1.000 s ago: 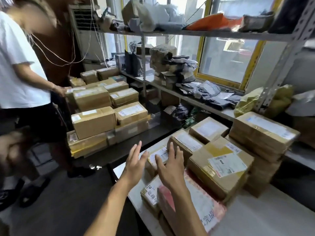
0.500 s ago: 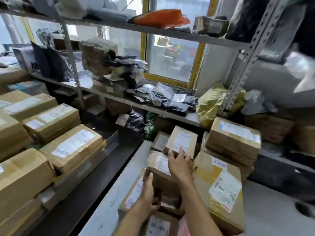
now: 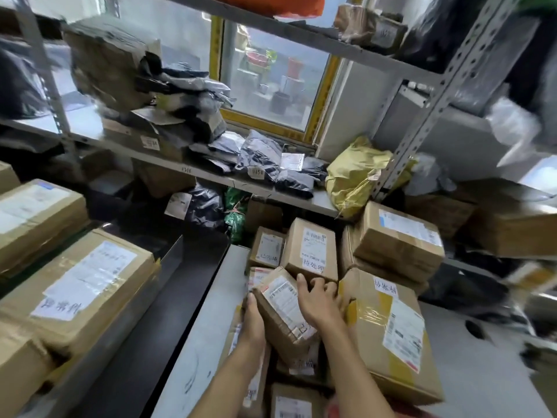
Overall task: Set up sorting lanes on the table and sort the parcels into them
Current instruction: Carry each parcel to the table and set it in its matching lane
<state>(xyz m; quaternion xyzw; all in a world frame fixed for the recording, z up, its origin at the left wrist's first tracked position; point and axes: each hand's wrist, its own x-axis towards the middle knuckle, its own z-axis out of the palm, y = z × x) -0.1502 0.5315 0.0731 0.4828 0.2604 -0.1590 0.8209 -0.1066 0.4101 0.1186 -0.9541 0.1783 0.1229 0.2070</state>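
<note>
Tilting above the counter (image 3: 193,342), a small box (image 3: 283,312) is gripped by both hands: left (image 3: 253,321) underneath, right (image 3: 316,300) curled over its top

Matt brown cardboard parcels (image 3: 283,315) with glossy tape and white paper labels; smooth grey table (image 3: 208,321); perforated metal shelving (image 3: 422,128); crinkled yellow plastic bag (image 3: 352,176)
</note>
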